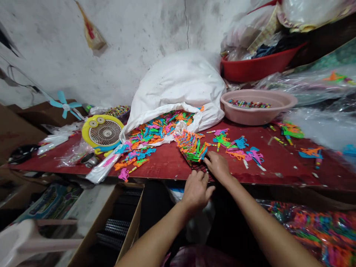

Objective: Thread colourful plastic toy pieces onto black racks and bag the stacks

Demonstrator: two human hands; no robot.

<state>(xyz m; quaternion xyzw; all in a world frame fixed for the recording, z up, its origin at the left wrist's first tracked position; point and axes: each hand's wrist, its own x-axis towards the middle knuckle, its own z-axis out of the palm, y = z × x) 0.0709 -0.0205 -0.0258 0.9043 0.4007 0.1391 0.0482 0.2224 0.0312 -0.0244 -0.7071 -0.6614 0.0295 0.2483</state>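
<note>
A dense row of small plastic toys [191, 145] in orange, green, pink and blue leans at the table's front edge. Beneath its near end shows a black mesh-like rack [200, 167]. My left hand [196, 188] rests at the rack's near edge with its thumb spread away from the fingers. Close by on the right, my right hand [218, 166] has its fingers bent against the corner of the row; what lies between the fingertips is hidden. Behind the row, a big white sack [178, 81] spills similar loose toys [158, 128] from its mouth.
A pink basin [250, 115] of small colored pieces stands right of the sack, below a red basin [256, 68]. Loose toys [239, 146] lie on the red table [164, 167]. A yellow fan [102, 132] stands left. Below is a carton [136, 218] of black racks.
</note>
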